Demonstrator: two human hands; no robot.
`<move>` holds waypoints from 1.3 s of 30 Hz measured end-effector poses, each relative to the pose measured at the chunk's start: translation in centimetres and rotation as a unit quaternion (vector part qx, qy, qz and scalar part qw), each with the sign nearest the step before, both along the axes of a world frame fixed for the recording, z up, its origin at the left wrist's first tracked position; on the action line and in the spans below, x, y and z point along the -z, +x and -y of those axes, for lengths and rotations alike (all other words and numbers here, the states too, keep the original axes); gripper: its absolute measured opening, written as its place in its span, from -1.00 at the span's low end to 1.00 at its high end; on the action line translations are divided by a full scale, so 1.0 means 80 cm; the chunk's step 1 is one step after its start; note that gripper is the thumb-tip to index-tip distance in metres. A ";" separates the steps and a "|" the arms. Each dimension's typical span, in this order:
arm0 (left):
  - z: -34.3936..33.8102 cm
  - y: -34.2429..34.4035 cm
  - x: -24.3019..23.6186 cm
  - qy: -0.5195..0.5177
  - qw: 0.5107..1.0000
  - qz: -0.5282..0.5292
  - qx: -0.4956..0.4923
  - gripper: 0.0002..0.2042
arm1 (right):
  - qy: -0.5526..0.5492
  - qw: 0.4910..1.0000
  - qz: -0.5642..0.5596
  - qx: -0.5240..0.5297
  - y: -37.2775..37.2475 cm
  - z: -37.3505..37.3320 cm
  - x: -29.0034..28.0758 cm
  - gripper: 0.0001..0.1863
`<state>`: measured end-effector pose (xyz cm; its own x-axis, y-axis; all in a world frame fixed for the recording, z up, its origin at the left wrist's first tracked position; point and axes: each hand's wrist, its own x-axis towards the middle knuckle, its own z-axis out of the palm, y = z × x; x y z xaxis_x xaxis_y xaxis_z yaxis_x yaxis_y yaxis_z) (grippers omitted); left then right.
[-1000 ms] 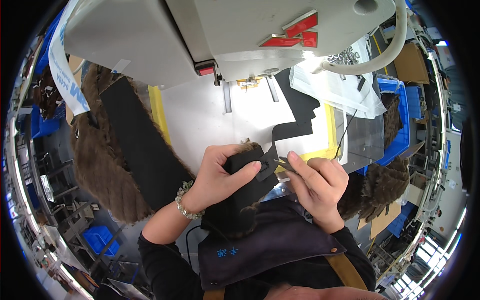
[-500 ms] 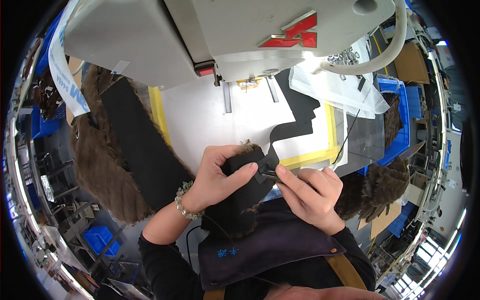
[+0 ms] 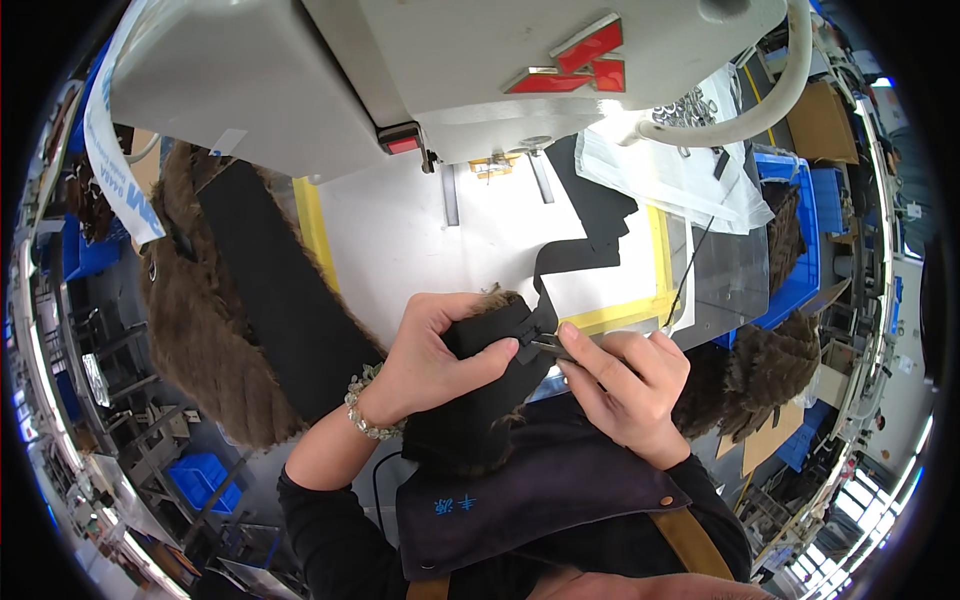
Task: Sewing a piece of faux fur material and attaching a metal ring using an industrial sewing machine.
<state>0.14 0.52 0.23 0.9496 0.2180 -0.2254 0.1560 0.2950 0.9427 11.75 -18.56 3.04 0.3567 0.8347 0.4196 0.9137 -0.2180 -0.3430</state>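
My left hand (image 3: 440, 345) grips a brown fur piece backed with black fabric (image 3: 477, 395), its thumb pressed flat near the folded end. A narrow black strap (image 3: 580, 256) runs from that end across the white work surface. Between the thumb and fingers of my right hand (image 3: 635, 385) is a small pointed metal tool (image 3: 548, 345), which looks like thread snips. Its tip meets the strap where it joins the fur piece. My fingers hide most of the tool. A larger fur piece with a black band (image 3: 275, 285) lies to the left.
A pale sewing machine (image 3: 480, 90) overhangs the far side of the white work surface (image 3: 400, 235), which yellow tape borders. Metal rings (image 3: 690, 112) lie on white plastic sheeting (image 3: 660, 175) at the far right. Blue bins (image 3: 795, 245) and more fur (image 3: 770, 365) stand right.
The tool in my right hand has drawn back slightly to the right, showing more of its tip. My left hand still holds the fur piece in nearly the same place.
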 end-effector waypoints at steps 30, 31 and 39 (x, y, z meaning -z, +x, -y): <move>0.002 -0.001 0.002 0.027 1.000 0.009 -0.013 -0.84 | -0.004 0.999 -0.034 0.005 0.003 -0.006 -0.005 -0.46; 0.001 -0.002 0.002 0.028 1.000 0.009 -0.006 -0.84 | -0.005 0.999 -0.034 0.004 0.003 -0.006 -0.005 -0.46; -0.001 -0.002 0.003 0.016 1.000 0.011 -0.009 -0.83 | -0.021 0.997 -0.079 0.011 0.009 -0.006 -0.013 -0.52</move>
